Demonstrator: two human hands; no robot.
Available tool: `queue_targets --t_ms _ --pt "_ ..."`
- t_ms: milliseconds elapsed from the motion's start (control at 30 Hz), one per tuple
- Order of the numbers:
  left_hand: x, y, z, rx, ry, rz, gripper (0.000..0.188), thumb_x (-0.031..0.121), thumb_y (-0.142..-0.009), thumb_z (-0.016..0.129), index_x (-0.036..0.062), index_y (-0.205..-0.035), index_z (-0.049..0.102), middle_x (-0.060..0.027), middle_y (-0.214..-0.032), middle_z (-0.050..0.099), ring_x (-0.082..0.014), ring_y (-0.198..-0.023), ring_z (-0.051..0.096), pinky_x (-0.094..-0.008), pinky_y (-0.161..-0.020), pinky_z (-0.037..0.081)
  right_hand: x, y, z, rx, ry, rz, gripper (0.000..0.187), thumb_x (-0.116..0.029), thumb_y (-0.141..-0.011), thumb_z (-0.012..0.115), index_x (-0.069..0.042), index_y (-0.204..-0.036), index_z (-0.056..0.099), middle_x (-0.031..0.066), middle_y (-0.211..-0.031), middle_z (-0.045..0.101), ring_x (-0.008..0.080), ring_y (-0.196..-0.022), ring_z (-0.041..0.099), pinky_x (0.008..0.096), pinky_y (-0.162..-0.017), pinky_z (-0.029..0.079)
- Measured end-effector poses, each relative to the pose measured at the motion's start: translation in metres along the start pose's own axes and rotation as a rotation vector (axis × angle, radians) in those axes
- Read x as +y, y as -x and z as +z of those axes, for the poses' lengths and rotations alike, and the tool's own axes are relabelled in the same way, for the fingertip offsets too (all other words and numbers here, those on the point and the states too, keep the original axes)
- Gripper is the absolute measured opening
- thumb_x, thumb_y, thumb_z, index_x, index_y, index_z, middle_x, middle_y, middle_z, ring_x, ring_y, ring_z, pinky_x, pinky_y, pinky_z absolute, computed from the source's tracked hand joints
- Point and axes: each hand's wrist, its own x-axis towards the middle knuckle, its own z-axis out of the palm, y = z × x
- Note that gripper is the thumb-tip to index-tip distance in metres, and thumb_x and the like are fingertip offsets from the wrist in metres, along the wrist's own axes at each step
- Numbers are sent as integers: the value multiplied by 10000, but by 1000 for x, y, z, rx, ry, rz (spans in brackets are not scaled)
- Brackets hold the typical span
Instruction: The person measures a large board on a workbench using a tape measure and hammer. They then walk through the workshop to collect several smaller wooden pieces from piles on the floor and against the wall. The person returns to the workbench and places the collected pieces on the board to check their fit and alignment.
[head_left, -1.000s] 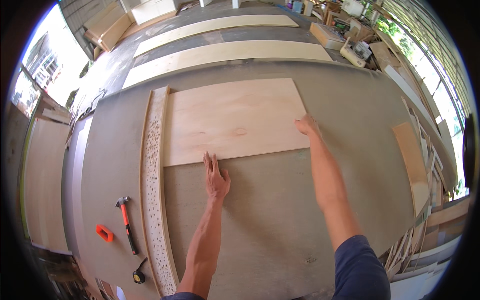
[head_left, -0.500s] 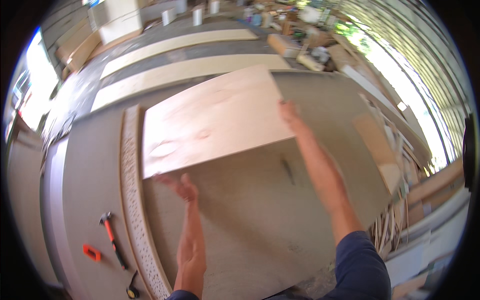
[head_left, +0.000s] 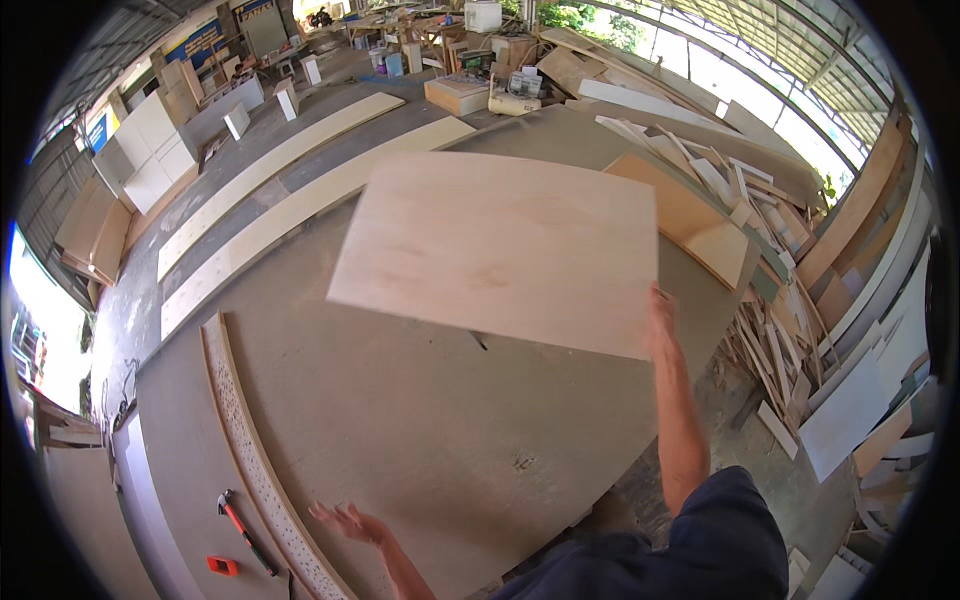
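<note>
A thin rectangular plywood sheet [head_left: 500, 250] is held out over the large brown worktable [head_left: 400, 420]. My right hand [head_left: 662, 322] grips it at the near right corner, fingers partly hidden behind the edge. My left hand [head_left: 352, 522] is away from the sheet, low over the table, fingers spread and holding nothing. Just left of that hand lies a long narrow wooden strip [head_left: 255, 430] with a speckled face. Past the strip are a claw hammer [head_left: 246, 532] with a red and black handle and a small orange block-like tool [head_left: 222, 566].
A tan board [head_left: 685, 220] lies at the table's far right. Offcuts [head_left: 775, 370] crowd the floor beyond the right edge. Two long pale boards [head_left: 330, 205] stretch across behind the table. White cabinets [head_left: 150, 150] stand at the back left.
The sheet has moved right, away from the speckled strip, in my right hand. My left hand has left its near edge and drawn back toward me. The view has also shifted.
</note>
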Motion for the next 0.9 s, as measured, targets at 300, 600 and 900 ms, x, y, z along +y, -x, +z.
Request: queue_targets --t_ms 300,600,900 --pt "76 230 -35 176 -276 -104 581 66 -885 539 -31 -1455 481 -221 -1622 305 -362 -1502 301 -427 -1123 377 -12 -167 -259 421 -245 128 502 -345 -1073 472 74 -1337 552 200 -1269 640 308 -1154 632 411 -945 522" --pt "199 442 3 -25 -216 -115 609 -1 -839 550 2 -1445 496 -233 -1637 246 -368 -1480 328 -445 -1114 393 29 -359 -367 536 -232 175 496 -328 -1058 464 65 -1348 548 221 -1380 589 332 -1272 571 433 -1055 475" --pt "224 522 -38 -18 -456 -174 594 1 -843 544 -54 -1431 487 -279 -1576 338 -383 -1460 360 -430 -1121 402 104 -393 -457 272 802 -364 425 -400 -1006 515 -26 -1122 681 183 -1222 660 340 -1092 635 470 -900 495"
